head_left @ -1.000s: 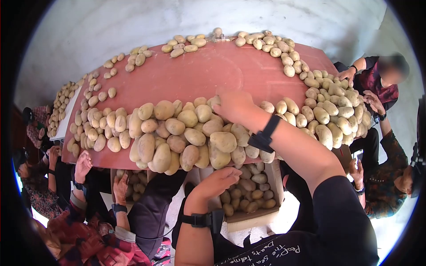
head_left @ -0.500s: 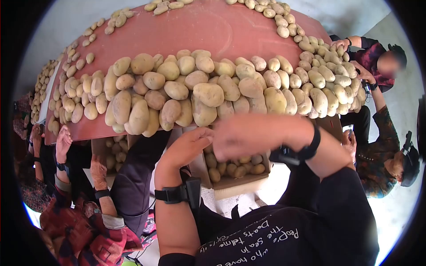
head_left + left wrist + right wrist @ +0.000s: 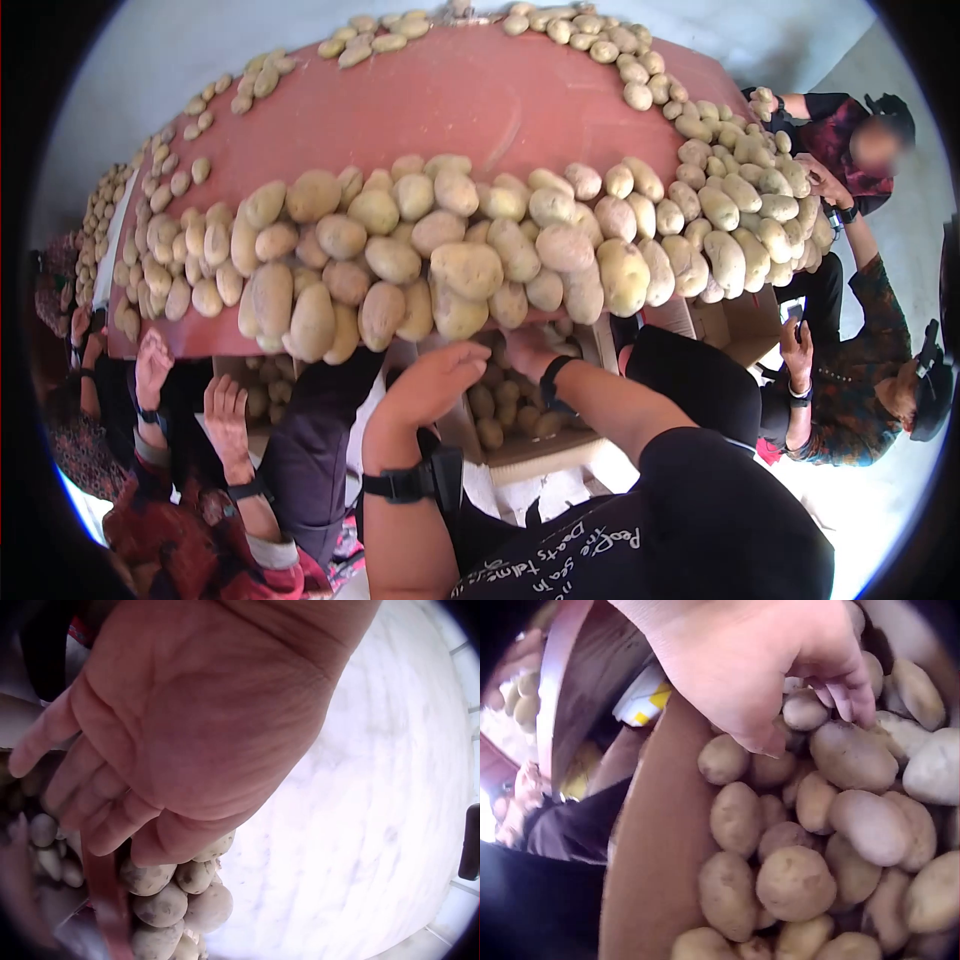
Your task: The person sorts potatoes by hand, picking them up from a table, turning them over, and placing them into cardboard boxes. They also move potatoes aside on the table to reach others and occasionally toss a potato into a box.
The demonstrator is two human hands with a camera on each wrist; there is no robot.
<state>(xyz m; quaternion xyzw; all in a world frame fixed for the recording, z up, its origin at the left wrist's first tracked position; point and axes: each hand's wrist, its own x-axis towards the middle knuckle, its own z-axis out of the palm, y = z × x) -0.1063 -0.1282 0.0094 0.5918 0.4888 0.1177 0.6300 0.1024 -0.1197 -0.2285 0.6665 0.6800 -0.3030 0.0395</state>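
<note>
Potatoes [image 3: 465,270] lie heaped along the near edge of the red table [image 3: 420,110]. Below that edge, my right hand [image 3: 530,352] is over a cardboard box [image 3: 540,455] of potatoes. The right wrist view has this hand [image 3: 742,660] low over the potatoes [image 3: 795,883], its thumb and bent fingers apart; a small potato [image 3: 806,710] shows between them, with no clear grip on it. My left hand [image 3: 435,380] hangs by the table edge at the box's left side. In the left wrist view its palm [image 3: 195,712] shows, fingers loosely bent, holding nothing.
People sit at the left and right, their hands [image 3: 228,420] near the table. Another box of potatoes [image 3: 262,385] stands lower left, and an open cardboard box [image 3: 735,325] lower right. More potatoes [image 3: 375,42] line the table's far edge.
My right hand has come back from over the table, past my left hand, and down to the box. The left hand has shifted slightly left and stays near the table edge.
</note>
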